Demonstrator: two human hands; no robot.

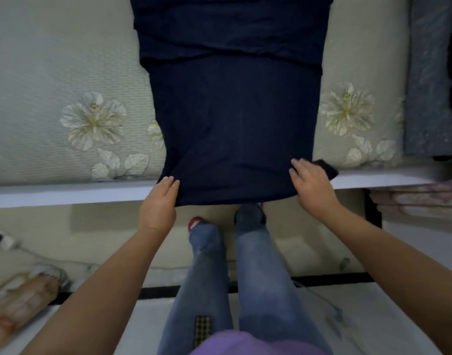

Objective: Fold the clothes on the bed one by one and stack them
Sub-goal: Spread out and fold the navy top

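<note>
Left hand [159, 201] pinches the near-left corner of the navy garment [232, 119], fingers laid on top and the thumb out of sight beneath, so the firmness of that hold is a guess. The garment lies spread along the floral bedspread [53, 98], its near hem hanging over the bed's white edge [66, 193]. Uneven pulling would likely skew the hem and drag the cloth off the edge to the floor. Right of the left hand, the right hand [313, 187] rests flat on the near-right corner with straight fingers, gripping nothing visible; a dark flap [327, 169] pokes out beyond it and could end up bunched in the fold. The garment's far end is cut off by the frame, and motion blur hides its seams.
</note>
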